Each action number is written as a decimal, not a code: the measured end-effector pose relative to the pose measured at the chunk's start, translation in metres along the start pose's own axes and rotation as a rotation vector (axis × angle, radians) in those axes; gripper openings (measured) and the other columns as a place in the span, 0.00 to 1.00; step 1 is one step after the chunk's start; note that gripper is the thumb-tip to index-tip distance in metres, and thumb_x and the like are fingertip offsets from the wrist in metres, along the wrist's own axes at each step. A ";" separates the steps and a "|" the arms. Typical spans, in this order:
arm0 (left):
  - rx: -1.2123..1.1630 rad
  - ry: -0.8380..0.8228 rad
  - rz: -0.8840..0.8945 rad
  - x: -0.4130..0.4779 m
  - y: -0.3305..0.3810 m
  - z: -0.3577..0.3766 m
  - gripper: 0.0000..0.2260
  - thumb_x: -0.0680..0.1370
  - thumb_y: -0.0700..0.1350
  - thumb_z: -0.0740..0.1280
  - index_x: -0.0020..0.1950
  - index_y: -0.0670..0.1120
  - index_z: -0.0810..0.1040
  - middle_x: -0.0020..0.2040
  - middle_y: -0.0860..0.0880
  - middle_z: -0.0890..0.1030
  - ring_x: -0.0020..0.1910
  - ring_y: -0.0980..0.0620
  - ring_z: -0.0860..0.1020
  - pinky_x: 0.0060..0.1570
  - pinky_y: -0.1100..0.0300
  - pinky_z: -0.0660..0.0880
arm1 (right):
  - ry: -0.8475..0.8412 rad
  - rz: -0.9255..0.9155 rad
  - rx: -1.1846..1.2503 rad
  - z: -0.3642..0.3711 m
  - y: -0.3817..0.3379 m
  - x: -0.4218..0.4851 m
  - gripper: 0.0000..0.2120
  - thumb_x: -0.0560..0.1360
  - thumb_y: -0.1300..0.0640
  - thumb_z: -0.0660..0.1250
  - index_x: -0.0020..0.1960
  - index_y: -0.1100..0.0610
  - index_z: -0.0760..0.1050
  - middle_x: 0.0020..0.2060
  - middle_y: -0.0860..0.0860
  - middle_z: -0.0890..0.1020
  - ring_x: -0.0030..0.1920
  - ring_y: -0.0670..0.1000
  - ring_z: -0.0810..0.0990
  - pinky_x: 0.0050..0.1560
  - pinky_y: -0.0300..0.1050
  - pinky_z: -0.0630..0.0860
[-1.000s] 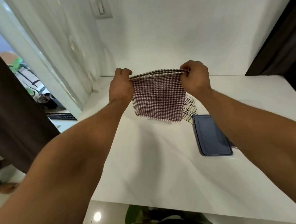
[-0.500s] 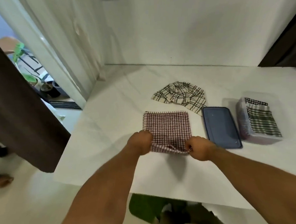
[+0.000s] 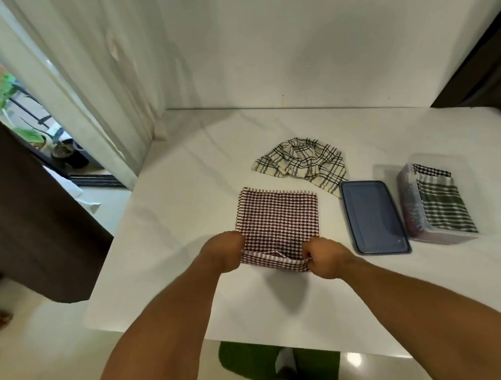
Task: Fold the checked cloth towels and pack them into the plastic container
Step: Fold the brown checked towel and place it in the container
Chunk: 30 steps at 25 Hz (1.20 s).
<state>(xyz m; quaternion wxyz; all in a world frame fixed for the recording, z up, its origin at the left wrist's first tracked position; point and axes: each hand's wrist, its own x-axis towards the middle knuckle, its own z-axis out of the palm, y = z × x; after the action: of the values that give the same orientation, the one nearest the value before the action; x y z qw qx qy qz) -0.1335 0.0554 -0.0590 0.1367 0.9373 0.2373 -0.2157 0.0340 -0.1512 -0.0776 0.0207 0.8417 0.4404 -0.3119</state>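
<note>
White table (image 3: 165,255), corner of white walls.
Left hand (image 3: 225,252) and right hand (image 3: 326,257) each pinch the maroon checked towel's (image 3: 278,217) near edge, lying flat beside blue lid (image 3: 372,217) and plastic container (image 3: 440,203).

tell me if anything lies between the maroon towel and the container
Yes: the blue lid lies flat between the maroon towel and the open container. The left hand and right hand grip the towel's near edge.

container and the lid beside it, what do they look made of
The container looks like clear, slightly frosted plastic: the folded towels show through its walls. The lid looks like opaque blue-grey plastic, smooth and faintly glossy, with a glint near its raised rim.
</note>
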 end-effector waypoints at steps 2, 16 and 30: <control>-0.017 -0.008 -0.005 0.005 0.000 -0.005 0.16 0.76 0.43 0.67 0.63 0.45 0.75 0.62 0.45 0.79 0.59 0.45 0.78 0.56 0.56 0.75 | -0.016 -0.026 0.019 -0.003 0.000 0.006 0.13 0.73 0.56 0.65 0.57 0.51 0.79 0.55 0.51 0.80 0.53 0.53 0.79 0.54 0.46 0.79; 0.102 -0.128 0.043 -0.005 0.032 0.015 0.22 0.75 0.39 0.67 0.70 0.44 0.71 0.67 0.44 0.75 0.64 0.44 0.76 0.63 0.55 0.73 | 0.119 -0.032 -0.026 0.008 0.029 -0.022 0.11 0.77 0.52 0.65 0.58 0.48 0.76 0.57 0.48 0.80 0.52 0.50 0.78 0.54 0.44 0.78; -0.535 -0.066 -0.297 -0.006 0.070 0.012 0.14 0.79 0.46 0.61 0.59 0.40 0.77 0.58 0.42 0.80 0.54 0.45 0.78 0.51 0.54 0.76 | -0.068 -0.002 0.418 -0.007 0.080 -0.041 0.10 0.74 0.53 0.68 0.44 0.61 0.81 0.38 0.55 0.82 0.39 0.53 0.80 0.39 0.49 0.78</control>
<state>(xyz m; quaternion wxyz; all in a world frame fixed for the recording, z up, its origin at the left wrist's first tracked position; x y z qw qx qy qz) -0.1068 -0.0106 -0.0555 0.3530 0.8156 0.4155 -0.1937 0.0807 -0.2274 -0.0693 -0.1398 0.8161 0.3661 -0.4247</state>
